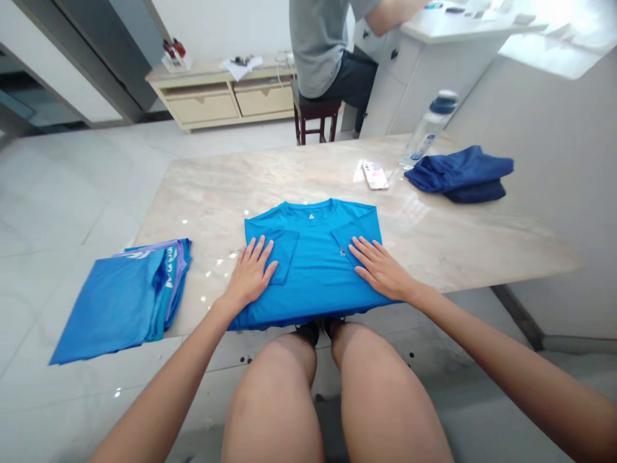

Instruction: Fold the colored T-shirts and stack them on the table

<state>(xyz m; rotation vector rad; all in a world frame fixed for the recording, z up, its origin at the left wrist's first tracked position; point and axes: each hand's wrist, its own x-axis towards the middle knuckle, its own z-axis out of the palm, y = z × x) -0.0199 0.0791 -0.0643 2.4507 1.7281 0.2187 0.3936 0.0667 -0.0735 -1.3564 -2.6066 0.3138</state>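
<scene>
A bright blue T-shirt [318, 276] lies spread at the near edge of the marble-look table, its collar pointing away from me and both sleeves turned inward over the body. My left hand [251, 273] rests flat on the left sleeve and side, fingers stretched out. On the right side of the shirt, my right hand [378, 267] lies flat too, its fingers extended across the folded sleeve. Neither hand grips the cloth. The shirt's lower part drops over the table edge, so its hem is hidden.
A stack of folded clothes [116, 296] lies at the table's left edge. Toward the back right are a phone [375, 175], a clear bottle [428, 132] and crumpled dark blue cloth [463, 173]. Beyond the table [216, 186], a person [321, 54] sits on a stool [315, 114].
</scene>
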